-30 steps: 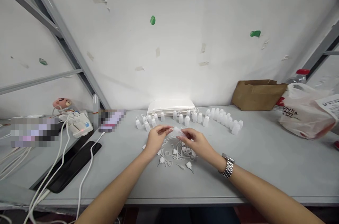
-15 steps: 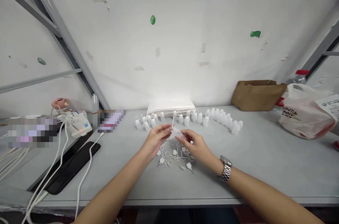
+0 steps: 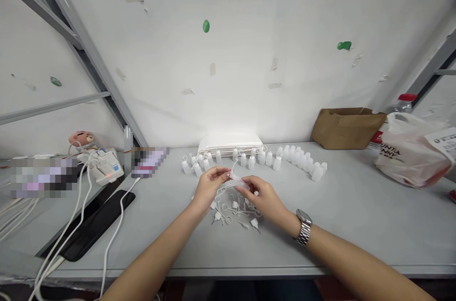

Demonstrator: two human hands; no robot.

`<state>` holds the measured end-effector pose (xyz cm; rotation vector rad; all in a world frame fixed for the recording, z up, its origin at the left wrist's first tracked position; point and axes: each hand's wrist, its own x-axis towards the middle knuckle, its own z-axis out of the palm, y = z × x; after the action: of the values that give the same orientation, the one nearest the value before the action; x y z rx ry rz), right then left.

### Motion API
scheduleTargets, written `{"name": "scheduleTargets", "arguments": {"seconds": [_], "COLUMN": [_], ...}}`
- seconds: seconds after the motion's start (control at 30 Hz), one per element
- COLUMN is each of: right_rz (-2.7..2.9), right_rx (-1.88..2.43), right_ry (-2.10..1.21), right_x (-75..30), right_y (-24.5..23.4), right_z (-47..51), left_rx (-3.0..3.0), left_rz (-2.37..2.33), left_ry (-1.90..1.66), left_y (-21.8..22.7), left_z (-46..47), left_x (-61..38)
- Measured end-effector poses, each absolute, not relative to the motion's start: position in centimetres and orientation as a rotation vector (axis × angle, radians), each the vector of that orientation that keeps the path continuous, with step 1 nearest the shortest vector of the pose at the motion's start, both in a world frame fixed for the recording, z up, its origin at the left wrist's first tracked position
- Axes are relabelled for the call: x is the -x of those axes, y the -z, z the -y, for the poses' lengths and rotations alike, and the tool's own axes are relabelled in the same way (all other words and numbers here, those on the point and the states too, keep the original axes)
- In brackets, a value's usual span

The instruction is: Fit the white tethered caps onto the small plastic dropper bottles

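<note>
Between my two hands, above the table, is a small translucent plastic bottle (image 3: 238, 180), tilted. My right hand (image 3: 259, 192) grips its body. The fingertips of my left hand (image 3: 211, 186) pinch a thin white strap cap (image 3: 234, 166) at the bottle's mouth; part of it sticks up past the fingers. Below lies a loose pile of white nozzle caps and ring straps (image 3: 235, 208). Behind my hands several capped bottles (image 3: 251, 163) stand upright, and a group of bottles (image 3: 302, 159) stands to the right, seemingly without caps.
A white flat stack (image 3: 230, 142) rests against the wall. On the left are a black phone or power bank (image 3: 96, 230), white cables (image 3: 76, 211) and a power strip (image 3: 105, 168). A brown paper bag (image 3: 347, 127) and a white plastic bag (image 3: 413, 154) stand at right.
The strap at the bottle's mouth has tipped a little to the right, and the bottle has come closer to my left fingers. My arms stay almost where they were.
</note>
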<state>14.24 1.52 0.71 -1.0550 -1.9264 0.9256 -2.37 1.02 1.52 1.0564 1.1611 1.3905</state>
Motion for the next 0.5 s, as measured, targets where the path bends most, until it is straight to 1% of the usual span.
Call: {"name": "scheduleTargets", "arguments": {"seconds": [0.17, 0.5], "right_rz": [1.96, 1.938], "right_rx": [1.045, 1.058], "right_ry": [-0.857, -0.676], "right_x": [-14.2, -14.24], "right_y": [-0.56, -0.01], "right_z": [-1.64, -1.76], "left_rx": [-1.129, -1.065], "left_rz": [-1.228, -1.182], "left_ry": [-1.335, -1.31], "left_y": [-1.48, -1.91], "left_z": [-0.96, -0.66], "left_x": [2.49, 2.1]}}
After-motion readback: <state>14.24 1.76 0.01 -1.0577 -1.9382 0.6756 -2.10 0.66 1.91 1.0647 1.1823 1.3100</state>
